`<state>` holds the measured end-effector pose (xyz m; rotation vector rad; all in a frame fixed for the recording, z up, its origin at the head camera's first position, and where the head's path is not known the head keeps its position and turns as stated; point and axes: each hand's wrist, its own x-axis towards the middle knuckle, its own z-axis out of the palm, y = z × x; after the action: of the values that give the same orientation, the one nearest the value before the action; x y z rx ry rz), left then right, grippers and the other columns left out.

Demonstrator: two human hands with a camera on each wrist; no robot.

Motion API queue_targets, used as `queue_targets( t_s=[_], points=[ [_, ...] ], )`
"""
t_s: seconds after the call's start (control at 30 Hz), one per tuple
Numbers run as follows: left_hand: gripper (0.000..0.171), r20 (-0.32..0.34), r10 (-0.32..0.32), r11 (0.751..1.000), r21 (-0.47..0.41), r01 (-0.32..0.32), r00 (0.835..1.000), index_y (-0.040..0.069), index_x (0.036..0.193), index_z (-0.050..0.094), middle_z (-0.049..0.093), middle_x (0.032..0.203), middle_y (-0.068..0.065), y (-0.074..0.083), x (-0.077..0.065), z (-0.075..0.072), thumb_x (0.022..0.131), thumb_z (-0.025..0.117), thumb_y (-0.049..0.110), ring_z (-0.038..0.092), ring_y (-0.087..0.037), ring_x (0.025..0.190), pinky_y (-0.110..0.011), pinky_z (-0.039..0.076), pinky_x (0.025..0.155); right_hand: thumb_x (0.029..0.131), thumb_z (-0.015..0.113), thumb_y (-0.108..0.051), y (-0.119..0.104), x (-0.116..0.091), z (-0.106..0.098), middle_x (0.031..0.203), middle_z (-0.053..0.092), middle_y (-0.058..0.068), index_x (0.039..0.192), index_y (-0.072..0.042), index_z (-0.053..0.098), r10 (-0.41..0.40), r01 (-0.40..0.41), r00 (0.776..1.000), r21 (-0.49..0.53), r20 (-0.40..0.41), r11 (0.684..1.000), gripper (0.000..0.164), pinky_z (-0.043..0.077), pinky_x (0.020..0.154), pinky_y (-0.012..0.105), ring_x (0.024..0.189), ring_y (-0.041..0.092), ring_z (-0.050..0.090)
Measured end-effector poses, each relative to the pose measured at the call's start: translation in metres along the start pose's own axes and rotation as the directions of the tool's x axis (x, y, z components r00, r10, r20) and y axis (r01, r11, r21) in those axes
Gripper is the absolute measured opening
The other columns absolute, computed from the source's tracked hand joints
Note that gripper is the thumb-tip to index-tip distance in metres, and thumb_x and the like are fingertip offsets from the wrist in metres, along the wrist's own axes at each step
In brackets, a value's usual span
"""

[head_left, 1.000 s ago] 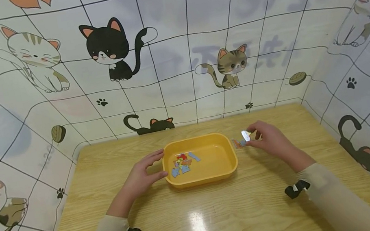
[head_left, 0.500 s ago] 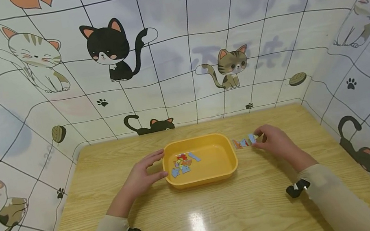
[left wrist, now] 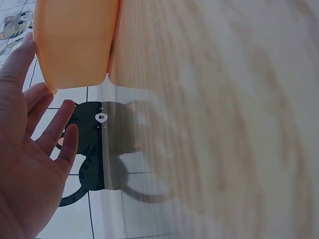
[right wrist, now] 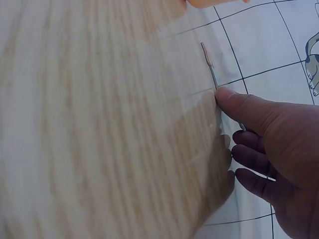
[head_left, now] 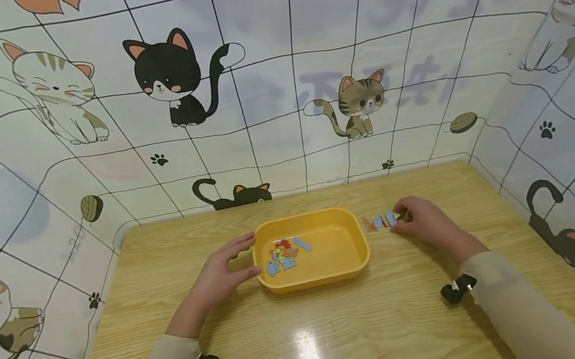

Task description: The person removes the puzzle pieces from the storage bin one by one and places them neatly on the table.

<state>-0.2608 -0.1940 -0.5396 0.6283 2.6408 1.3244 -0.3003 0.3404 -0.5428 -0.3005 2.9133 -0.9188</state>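
Observation:
The yellow tray stands on the table with several loose puzzle pieces in its left half. My left hand rests at the tray's left end, its fingers extended against the outside wall. To the right of the tray lies a short row of joined puzzle pieces. At that row's right end my right hand pinches a light-blue puzzle piece between thumb and fingers. From the right wrist the row appears edge-on as a thin strip, the thumb touching it.
A wooden table extends under both forearms. Behind it and at both sides rises a white sheet printed with grid lines and cartoon cats. Each wrist carries a small black camera, like the one on the right.
My right hand has lowered the light-blue piece from a tilted hold above the row down to its right end, shifting slightly right. Left hand and tray have stayed still.

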Motion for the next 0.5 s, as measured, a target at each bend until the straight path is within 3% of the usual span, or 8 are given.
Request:
queue_targets(
  t_s=[0.23, 0.5],
  points=[
    [0.072, -0.002, 0.004, 1.0, -0.002, -0.004, 1.0, 0.019, 0.161, 0.06, 0.047, 0.171, 0.015, -0.0007, -0.0005, -0.0002, 0.097, 0.09, 0.033, 0.039, -0.029, 0.162, -0.061, 0.037, 0.128, 0.098, 0.088, -0.023, 0.0013, 0.0052, -0.0017, 0.116, 0.071, 0.017, 0.129, 0.004, 0.068, -0.016, 0.015, 0.999, 0.019, 0.051, 1.0, 0.046, 0.058, 0.092, 0.055, 0.104, 0.032, 0.067],
    [0.072, 0.0, 0.009, 1.0, 0.0, -0.009, 1.0, 0.018, 0.161, 0.06, 0.047, 0.171, 0.014, -0.0008, -0.0002, -0.0003, 0.097, 0.089, 0.034, 0.039, -0.03, 0.162, -0.061, 0.037, 0.128, 0.096, 0.089, -0.023, 0.0073, 0.0074, -0.0007, 0.11, 0.072, 0.012, 0.125, 0.001, 0.07, -0.029, 0.028, 0.998, 0.022, 0.053, 0.999, 0.043, 0.057, 0.091, 0.051, 0.101, 0.029, 0.066]
  ],
)
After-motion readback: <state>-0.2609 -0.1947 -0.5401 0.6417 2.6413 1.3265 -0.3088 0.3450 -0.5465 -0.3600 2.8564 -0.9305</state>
